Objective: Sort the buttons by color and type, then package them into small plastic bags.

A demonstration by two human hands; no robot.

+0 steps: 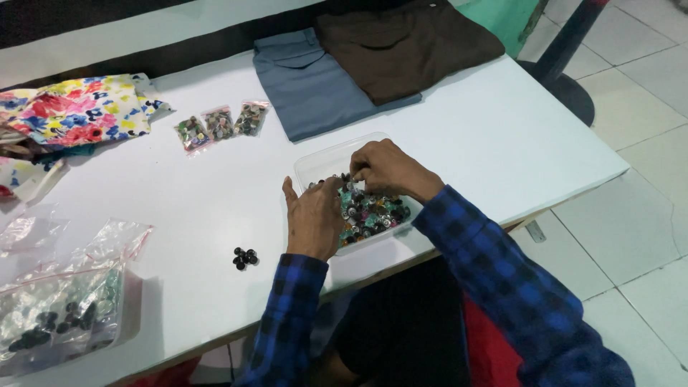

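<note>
A clear plastic tray (324, 161) full of mixed coloured buttons (373, 213) sits on the white table (466, 136) in front of me. My left hand (314, 218) rests at the tray's left side, fingers reaching into the buttons. My right hand (390, 170) hovers over the tray's back part, fingertips pinched together at a small dark button; I cannot make out the grip clearly. A small cluster of black buttons (245, 258) lies on the table to the left of the tray.
Three small bags of buttons (221, 125) lie behind the tray. Folded grey-blue (308, 93) and brown (408, 46) garments lie at the back. Floral fabric (79, 111) is far left. Clear plastic bags (61, 308) with buttons sit near left. Table edge and tiled floor are right.
</note>
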